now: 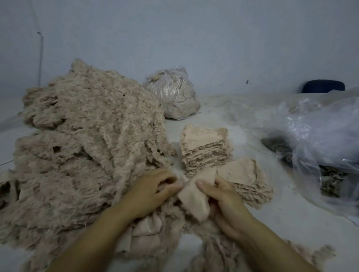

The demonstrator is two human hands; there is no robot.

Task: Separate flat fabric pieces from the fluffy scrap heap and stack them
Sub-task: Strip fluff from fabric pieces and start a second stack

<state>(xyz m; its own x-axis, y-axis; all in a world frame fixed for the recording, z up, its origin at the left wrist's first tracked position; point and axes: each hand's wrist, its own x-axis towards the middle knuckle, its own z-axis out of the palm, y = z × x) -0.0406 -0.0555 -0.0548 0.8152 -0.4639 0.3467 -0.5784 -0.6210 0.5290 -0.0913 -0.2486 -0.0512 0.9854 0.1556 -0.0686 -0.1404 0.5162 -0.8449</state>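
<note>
Both hands (184,194) pinch one flat fabric piece (194,201) between them.

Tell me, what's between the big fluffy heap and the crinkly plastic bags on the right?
In the head view, two stacks of flat fabric pieces: a tall stack and a lower stack sit between the heap and bags.

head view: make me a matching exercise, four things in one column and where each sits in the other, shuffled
Things:
1. fluffy scrap heap
2. tall stack of flat pieces
3. tied clear bag of scraps
4. flat piece

Places:
A. far back, by the wall
B. left side of the floor
C. held between left hand and right hand
D. centre, just beyond the hands

Pairs: 1-B, 2-D, 3-A, 4-C
</note>
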